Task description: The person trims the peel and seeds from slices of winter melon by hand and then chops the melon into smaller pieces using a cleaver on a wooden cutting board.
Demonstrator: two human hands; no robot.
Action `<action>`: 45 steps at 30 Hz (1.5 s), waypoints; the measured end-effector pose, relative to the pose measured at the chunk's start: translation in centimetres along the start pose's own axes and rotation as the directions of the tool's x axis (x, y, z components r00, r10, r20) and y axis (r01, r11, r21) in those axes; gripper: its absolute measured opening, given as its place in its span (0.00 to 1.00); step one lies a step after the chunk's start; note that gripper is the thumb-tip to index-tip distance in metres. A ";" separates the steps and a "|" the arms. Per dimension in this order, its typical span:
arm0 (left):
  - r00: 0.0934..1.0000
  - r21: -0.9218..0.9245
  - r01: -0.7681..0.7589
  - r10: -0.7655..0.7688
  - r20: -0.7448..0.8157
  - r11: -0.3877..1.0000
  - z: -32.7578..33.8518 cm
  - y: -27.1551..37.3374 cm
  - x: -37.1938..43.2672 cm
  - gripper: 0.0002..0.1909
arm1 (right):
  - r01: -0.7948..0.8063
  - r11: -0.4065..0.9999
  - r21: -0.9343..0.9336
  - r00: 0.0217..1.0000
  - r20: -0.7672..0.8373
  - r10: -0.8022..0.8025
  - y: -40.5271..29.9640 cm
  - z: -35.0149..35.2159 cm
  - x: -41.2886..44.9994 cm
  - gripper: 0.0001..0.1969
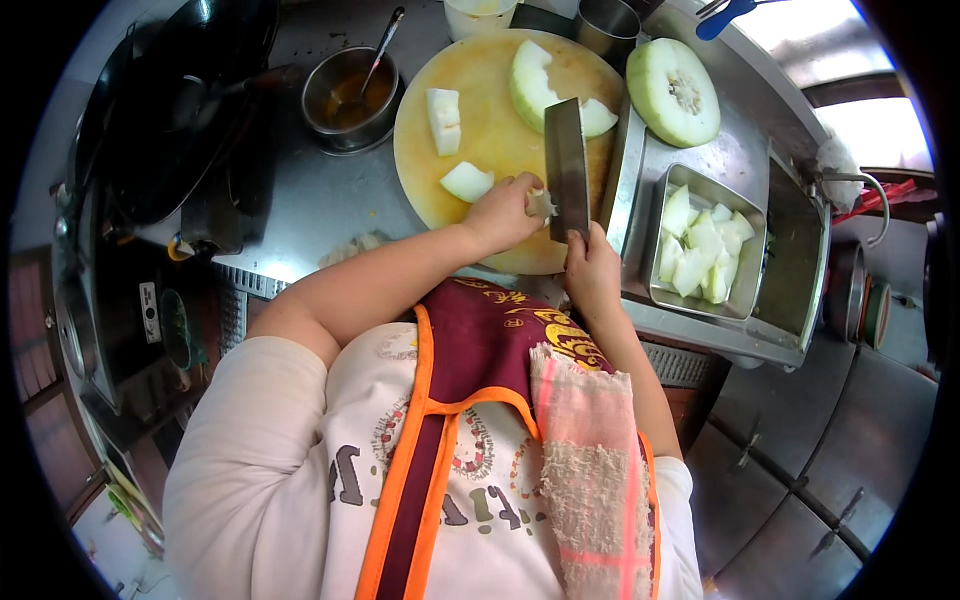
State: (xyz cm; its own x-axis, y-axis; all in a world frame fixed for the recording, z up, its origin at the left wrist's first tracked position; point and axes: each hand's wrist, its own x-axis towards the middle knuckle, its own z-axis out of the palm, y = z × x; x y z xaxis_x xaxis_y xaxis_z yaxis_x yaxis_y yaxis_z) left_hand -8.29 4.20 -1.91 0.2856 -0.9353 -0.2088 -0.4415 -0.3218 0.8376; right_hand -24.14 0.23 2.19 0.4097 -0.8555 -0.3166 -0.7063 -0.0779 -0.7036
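Note:
My right hand (592, 262) grips the handle of a cleaver (567, 169), its broad blade held over the right part of a round cutting board (499, 82). Just left of the blade, my left hand (507, 210) pinches a small pale piece of winter melon (538, 204), partly hidden by the fingers. A cut chunk (466, 181) lies beside that hand, and a peeled block (444, 121) sits farther back on the left. Behind the cleaver rest a curved melon slice with green rind (529, 86) and a smaller wedge (598, 118).
A rectangular metal pan (709, 240) at the right holds several melon pieces. Behind it stands a large cut winter melon (673, 91). On the left are a steel bowl (351, 99) of brown liquid with a spoon and a dark wok (172, 105). A white tub (480, 16) stands behind the board.

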 end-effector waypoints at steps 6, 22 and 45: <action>0.962 0.392 -0.187 0.249 -0.115 0.901 -3.2 -0.6 -1.5 0.24 | 0.148 0.989 -0.009 0.951 -0.274 -0.145 -1.4 -2.6 -1.7 0.09; 0.912 0.114 -0.404 0.410 -0.030 0.908 -4.8 -5.9 -2.5 0.19 | -0.075 0.993 0.090 0.976 0.210 0.054 0.8 -0.2 -3.9 0.09; 0.907 0.357 -0.296 0.378 -0.185 0.886 -2.1 -4.8 -4.4 0.35 | 0.035 0.997 0.066 0.991 0.124 -0.043 -1.3 0.3 -4.2 0.10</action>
State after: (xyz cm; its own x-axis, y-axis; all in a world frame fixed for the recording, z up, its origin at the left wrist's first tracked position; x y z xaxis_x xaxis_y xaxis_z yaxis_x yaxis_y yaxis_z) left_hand -5.68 10.18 -3.97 0.2495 -0.9429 0.2205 -0.7796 -0.0605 0.6233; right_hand -24.76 4.12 4.22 0.5080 -0.7812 -0.3629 -0.6520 -0.0735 -0.7546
